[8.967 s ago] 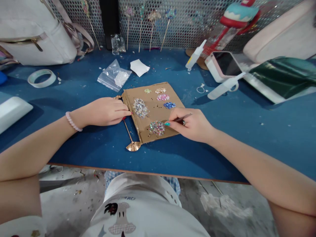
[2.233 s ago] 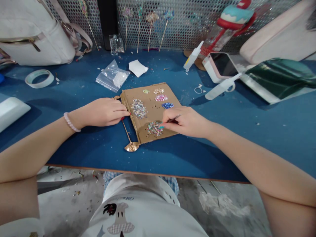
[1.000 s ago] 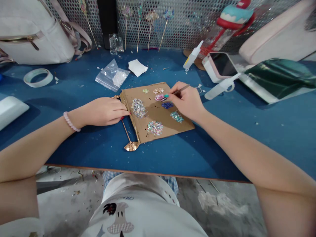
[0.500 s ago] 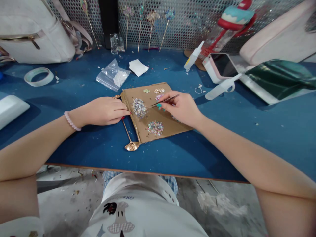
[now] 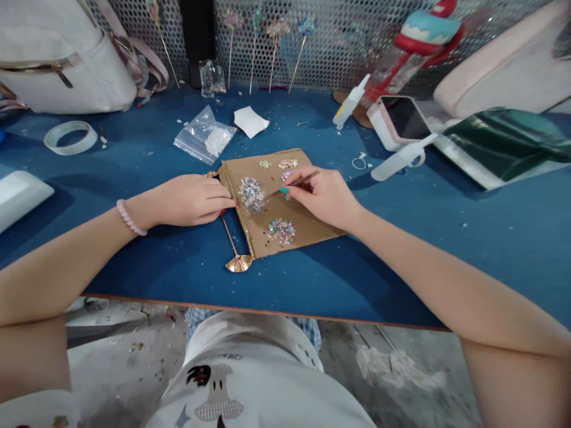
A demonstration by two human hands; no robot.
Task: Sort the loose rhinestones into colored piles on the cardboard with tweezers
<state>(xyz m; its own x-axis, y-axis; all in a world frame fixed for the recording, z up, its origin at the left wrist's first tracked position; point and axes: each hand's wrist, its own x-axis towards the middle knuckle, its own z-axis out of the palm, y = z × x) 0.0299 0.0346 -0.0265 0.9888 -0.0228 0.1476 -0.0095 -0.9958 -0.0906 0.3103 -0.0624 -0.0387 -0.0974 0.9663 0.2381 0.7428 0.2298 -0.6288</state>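
My right hand (image 5: 328, 196) is closed around thin metal tweezers (image 5: 303, 179). Their tips reach the edge of a pile of silvery sequins (image 5: 252, 194) on a cardboard sheet (image 5: 307, 220). Multicoloured sequins (image 5: 281, 230) lie nearer me, with small green (image 5: 264, 164) and peach-gold (image 5: 288, 163) piles farther back. At the sheet's left edge, my left hand (image 5: 200, 200) has its fingers pressed together over a gold stick with a fan-shaped end (image 5: 238, 263). The fan end sticks out toward me; the fingers hide the middle of the stick.
Behind the cardboard lie a zip bag of white bits (image 5: 207, 135) and a white scrap (image 5: 251, 122). Glue bottles (image 5: 397, 163) and a phone (image 5: 404, 117) are at right. A tape roll (image 5: 70, 138) and a backpack (image 5: 66, 59) stand left. Ornament sticks (image 5: 273, 59) line the mesh.
My right hand has shifted slightly left and downward with the tweezers, whose tips stay by the silvery pile. My left hand looks unmoved.
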